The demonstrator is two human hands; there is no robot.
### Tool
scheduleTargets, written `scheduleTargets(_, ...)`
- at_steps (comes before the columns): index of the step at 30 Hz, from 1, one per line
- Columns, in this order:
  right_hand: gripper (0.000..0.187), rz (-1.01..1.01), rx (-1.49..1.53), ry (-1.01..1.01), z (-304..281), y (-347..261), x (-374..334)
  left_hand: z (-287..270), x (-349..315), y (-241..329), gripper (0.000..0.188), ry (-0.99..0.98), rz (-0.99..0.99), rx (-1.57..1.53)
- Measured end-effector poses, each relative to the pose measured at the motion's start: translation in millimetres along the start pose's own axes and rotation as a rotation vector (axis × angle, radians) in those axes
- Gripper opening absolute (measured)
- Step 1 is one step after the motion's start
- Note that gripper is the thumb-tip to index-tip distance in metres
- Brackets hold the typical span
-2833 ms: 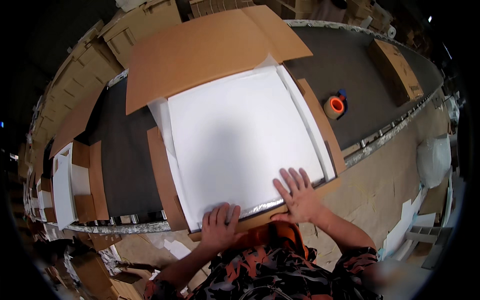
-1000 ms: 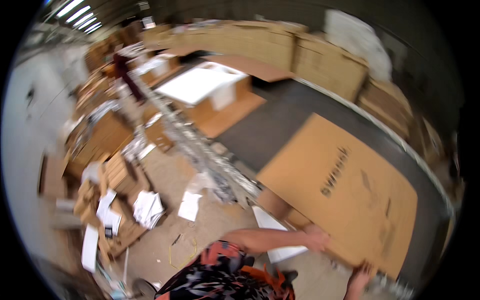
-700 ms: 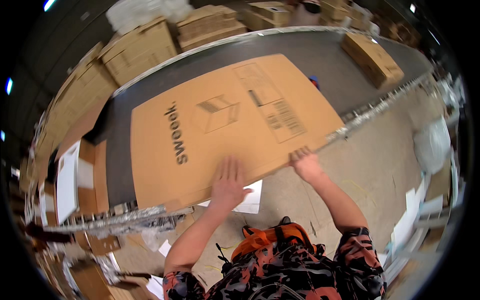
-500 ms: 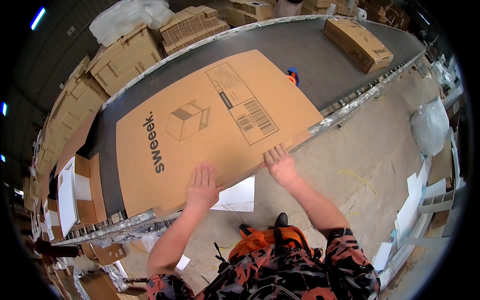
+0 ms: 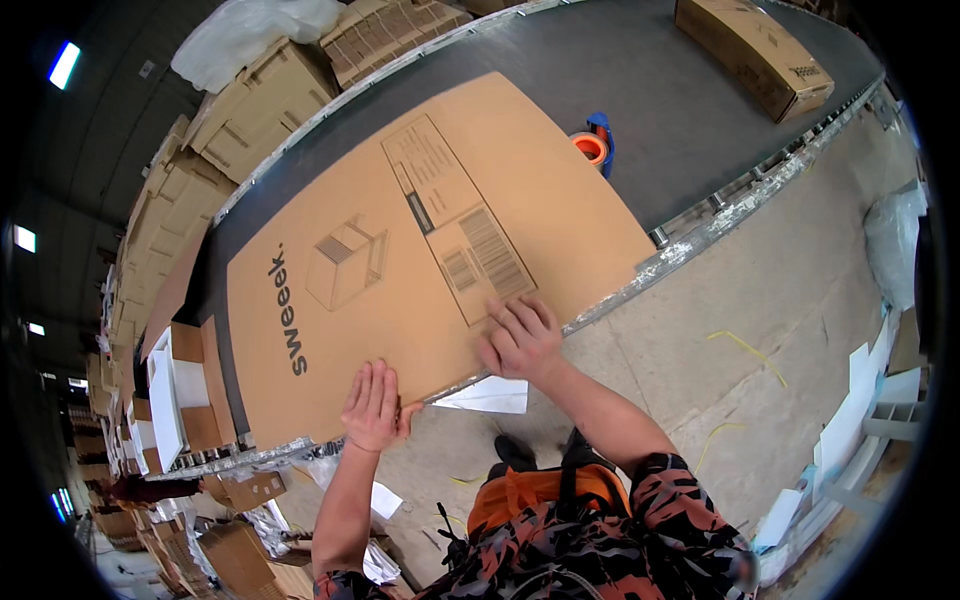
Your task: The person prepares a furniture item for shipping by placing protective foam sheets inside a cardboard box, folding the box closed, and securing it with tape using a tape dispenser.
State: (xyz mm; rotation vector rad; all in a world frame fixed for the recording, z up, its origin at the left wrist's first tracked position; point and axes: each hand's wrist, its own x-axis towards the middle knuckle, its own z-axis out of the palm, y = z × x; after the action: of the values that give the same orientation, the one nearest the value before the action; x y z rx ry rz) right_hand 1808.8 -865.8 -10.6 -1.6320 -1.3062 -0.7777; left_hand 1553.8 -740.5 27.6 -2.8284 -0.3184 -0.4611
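A large flat cardboard box (image 5: 350, 190) lies on the dark conveyor belt (image 5: 650, 90), with a line drawing and a barcode label on top. My left hand (image 5: 375, 408) rests flat on its near edge, fingers stretched out together and thumb toward the side. Farther right, my right hand (image 5: 522, 340) is over the box top by the label, fingers apart and loosely bent, holding nothing I can see. Beyond the box's right side stands a blue tape dispenser (image 5: 603, 140) with an orange-rimmed roll, partly hidden by the box.
Another long carton (image 5: 760, 55) is at the far right of the belt. To the left, an opened carton with white panels (image 5: 170, 400) sits close to the box. Stacked cartons (image 5: 260, 110) line the far side. A white sheet (image 5: 490, 396) shows below the metal conveyor rail (image 5: 690, 250).
My right hand has come up from the box's near side onto its top and moved left. My left hand has shifted left along the edge. More of the tape dispenser shows.
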Motion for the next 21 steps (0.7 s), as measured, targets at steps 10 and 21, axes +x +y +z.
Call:
scheduleTargets(10,0.030,0.044,0.040,-0.155,47,-1,39,16,48,-25,0.064,0.058,0.035,0.000)
scheduleTargets(21,0.022,0.161,-0.050,-0.108,43,-10,37,123,235,-292,0.065,-0.054,-0.346,-0.189)
